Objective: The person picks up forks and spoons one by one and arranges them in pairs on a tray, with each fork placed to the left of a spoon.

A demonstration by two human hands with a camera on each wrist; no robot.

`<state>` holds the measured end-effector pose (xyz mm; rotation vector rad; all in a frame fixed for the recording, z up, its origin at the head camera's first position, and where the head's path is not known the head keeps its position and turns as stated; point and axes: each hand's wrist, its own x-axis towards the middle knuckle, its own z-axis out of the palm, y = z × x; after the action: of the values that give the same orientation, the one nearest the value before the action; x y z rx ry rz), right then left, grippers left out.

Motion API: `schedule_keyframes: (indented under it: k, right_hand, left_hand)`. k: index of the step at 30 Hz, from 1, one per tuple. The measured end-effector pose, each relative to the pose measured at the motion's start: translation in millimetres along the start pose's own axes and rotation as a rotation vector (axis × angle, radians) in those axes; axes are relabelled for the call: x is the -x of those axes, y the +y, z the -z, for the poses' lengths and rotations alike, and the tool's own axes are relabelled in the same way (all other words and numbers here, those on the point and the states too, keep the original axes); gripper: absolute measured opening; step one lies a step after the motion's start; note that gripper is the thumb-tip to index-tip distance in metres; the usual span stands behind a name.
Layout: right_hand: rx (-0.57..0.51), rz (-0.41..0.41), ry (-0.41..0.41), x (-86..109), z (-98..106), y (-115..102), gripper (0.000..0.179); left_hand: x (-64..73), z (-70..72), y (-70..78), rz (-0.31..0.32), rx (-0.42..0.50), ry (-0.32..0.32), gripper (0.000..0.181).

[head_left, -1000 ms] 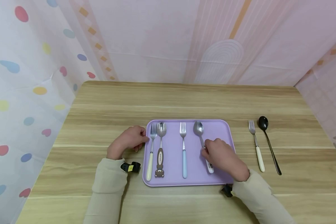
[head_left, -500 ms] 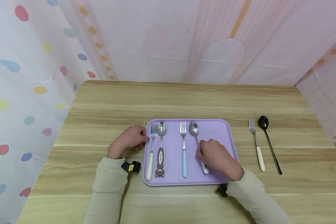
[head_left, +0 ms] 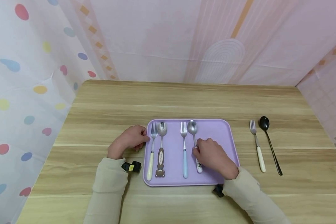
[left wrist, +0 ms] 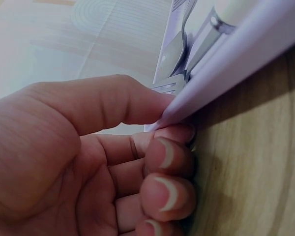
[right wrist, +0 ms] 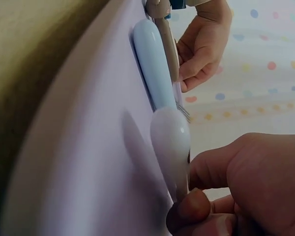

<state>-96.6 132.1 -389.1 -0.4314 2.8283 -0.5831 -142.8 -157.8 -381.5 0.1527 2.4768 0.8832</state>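
Note:
My right hand point(head_left: 214, 155) pinches the white handle of a metal spoon point(head_left: 192, 127) over the right half of the lilac tray point(head_left: 215, 130). In the right wrist view the spoon's white handle point(right wrist: 169, 142) sits between thumb and fingers, with its shadow on the tray. Just left of it lies a fork with a light blue handle point(head_left: 185, 163). At the tray's left edge, my left hand point(head_left: 130, 138) pinches the rim between thumb point(left wrist: 123, 98) and index finger. Beside that rim lie a cream-handled fork point(head_left: 150, 165) and a spoon with a brown bear handle point(head_left: 160, 158).
On the wooden table point(head_left: 168, 99), right of the tray, lie a white-handled fork point(head_left: 259, 155) and a long black spoon point(head_left: 271, 146). A pink patterned curtain point(head_left: 156, 40) hangs behind the table, and a dotted one point(head_left: 30, 124) hangs at its left.
My right hand has moved left with the spoon, bringing it close beside the blue-handled fork and turning it more upright in the view. The left hand has stayed on the tray's rim.

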Motion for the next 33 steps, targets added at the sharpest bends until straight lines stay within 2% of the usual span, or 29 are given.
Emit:
schedule_keyframes:
  k: [7,16,33]
  right_hand:
    - [-0.009,0.01,0.038,-0.8,-4.3,-0.8,0.027]
    - [-0.017,0.018,0.044,0.9,-6.5,-1.5,0.027]
    - [-0.041,0.007,-0.009,1.1,-5.7,-3.4,0.028]
  left_hand:
    - [-0.3,0.6,2.4,0.003,-0.001,-0.014,0.02]
    - [-0.1,1.2,3.6,0.006,-0.008,-0.018,0.021]
    - [1.9,1.4,3.9,0.008,0.009,-0.012,0.02]
